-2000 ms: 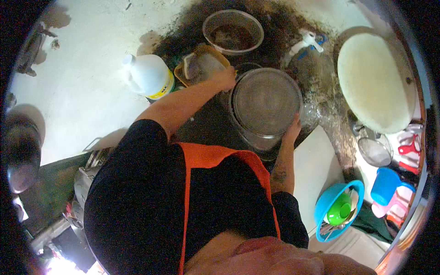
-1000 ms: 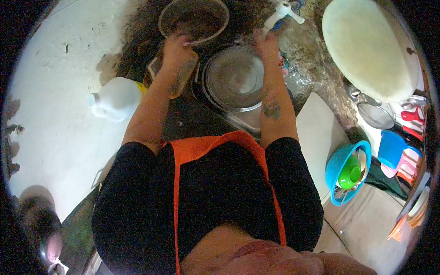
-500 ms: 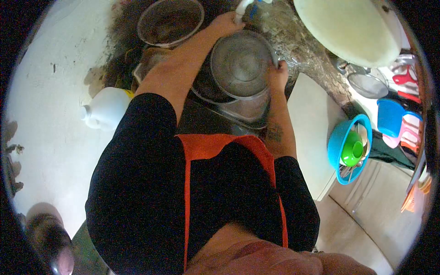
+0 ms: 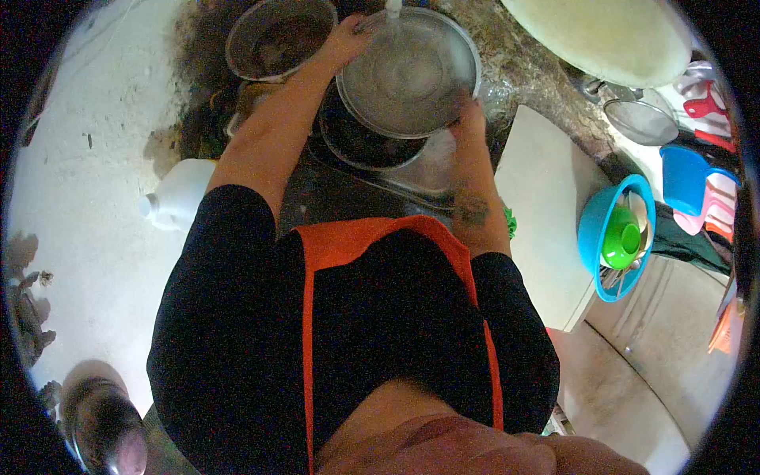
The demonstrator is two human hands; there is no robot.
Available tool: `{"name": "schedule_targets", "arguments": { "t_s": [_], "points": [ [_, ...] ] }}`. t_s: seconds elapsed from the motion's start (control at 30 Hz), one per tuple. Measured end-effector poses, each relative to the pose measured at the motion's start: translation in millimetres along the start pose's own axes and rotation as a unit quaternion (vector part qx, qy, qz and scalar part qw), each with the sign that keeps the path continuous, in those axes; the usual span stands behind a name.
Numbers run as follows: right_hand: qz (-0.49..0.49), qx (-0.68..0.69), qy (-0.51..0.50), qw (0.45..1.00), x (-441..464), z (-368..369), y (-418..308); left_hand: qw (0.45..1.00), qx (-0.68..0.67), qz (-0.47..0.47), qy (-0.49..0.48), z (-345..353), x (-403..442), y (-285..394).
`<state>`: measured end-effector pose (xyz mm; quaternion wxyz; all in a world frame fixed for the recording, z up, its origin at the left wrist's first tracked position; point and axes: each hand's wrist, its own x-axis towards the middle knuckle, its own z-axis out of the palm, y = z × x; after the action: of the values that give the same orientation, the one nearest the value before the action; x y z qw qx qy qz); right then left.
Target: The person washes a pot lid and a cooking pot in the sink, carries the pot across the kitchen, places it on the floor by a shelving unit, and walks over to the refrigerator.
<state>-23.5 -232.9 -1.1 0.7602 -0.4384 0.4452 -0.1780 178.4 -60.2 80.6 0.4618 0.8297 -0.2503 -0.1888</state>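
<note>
white wall (image 4: 95, 198) (stained), pale countertop (image 4: 546, 206), uneven light

dark worktop (image 4: 310, 199) | round basin (image 4: 274, 78), back left | dark pan (image 4: 366, 150), middle | tray (image 4: 248, 98), partly hidden

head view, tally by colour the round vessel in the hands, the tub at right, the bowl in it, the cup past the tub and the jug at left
Grey: 1, round vessel
Blue: 2, tub and cup
Green: 1, bowl
White: 1, jug
Total: 5
</note>
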Motion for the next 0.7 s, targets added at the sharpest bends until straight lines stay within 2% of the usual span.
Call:
{"name": "schedule_targets", "arguments": {
  "t_s": [0.03, 0.07, 0.1, 0.13, 0.17, 0.23, 0.27, 0.33, 0.37, 0.4, 0.47, 0.5, 0.53, 0.6, 0.63, 0.67, 0.7],
  "points": [
    [-0.054, 0.012, 0.004, 0.998, 4, 2, -7, 0.993, -0.077, -0.084, 0.029, 3, 1, -9],
    [-0.05, 0.012, 0.007, 0.999, 3, -2, -12, 0.993, -0.076, -0.087, 0.025, 12, 1, -18],
    [-0.105, -0.077, 0.034, 0.991, -16, 4, -40, 0.952, -0.266, -0.146, -0.031, 27, 10, -40],
    [-0.161, -0.166, 0.058, 0.971, -34, 8, -60, 0.869, -0.446, -0.198, -0.083, 37, 14, -52],
    [-0.16, -0.169, 0.059, 0.971, -48, 9, -67, 0.867, -0.448, -0.199, -0.083, 37, 7, -40],
    [-0.298, -0.294, 0.081, 0.905, -75, 13, -74, 0.788, -0.516, -0.325, -0.085, 34, -14, -3],
    [-0.498, -0.386, 0.087, 0.771, -83, 9, -65, 0.785, -0.522, -0.323, -0.081, 35, -11, -2],
    [-0.531, -0.432, 0.049, 0.727, -110, 7, -50, 0.764, -0.555, -0.313, -0.106, 33, 1, -9],
    [-0.567, -0.443, 0.016, 0.694, -121, 8, -42, 0.762, -0.556, -0.315, -0.103, 26, 0, -14],
    [-0.603, -0.451, -0.013, 0.658, -131, 10, -34, 0.848, -0.463, -0.234, -0.11, 10, -3, -13],
    [-0.596, -0.471, -0.069, 0.647, -142, 14, -9, 0.854, -0.426, -0.234, -0.185, 12, 45, -63],
    [-0.597, -0.469, -0.136, 0.636, -143, 22, -5, 0.856, -0.423, -0.231, -0.188, 0, 44, -65],
    [-0.596, -0.466, -0.2, 0.623, -140, 32, -3, 0.855, -0.424, -0.242, -0.173, -15, 38, -58],
    [-0.59, -0.49, -0.226, 0.6, -133, 50, -1, 0.857, -0.422, -0.247, -0.161, -40, 18, -36],
    [-0.579, -0.515, -0.257, 0.577, -128, 59, -1, 0.859, -0.445, -0.209, -0.142, -52, -3, -19],
    [-0.583, -0.513, -0.25, 0.578, -121, 71, -3, 0.859, -0.466, -0.171, -0.124, -62, -15, -11],
    [-0.594, -0.521, -0.276, 0.547, -114, 83, -8, 0.862, -0.462, -0.167, -0.129, -72, -18, -17]
  ]
}}
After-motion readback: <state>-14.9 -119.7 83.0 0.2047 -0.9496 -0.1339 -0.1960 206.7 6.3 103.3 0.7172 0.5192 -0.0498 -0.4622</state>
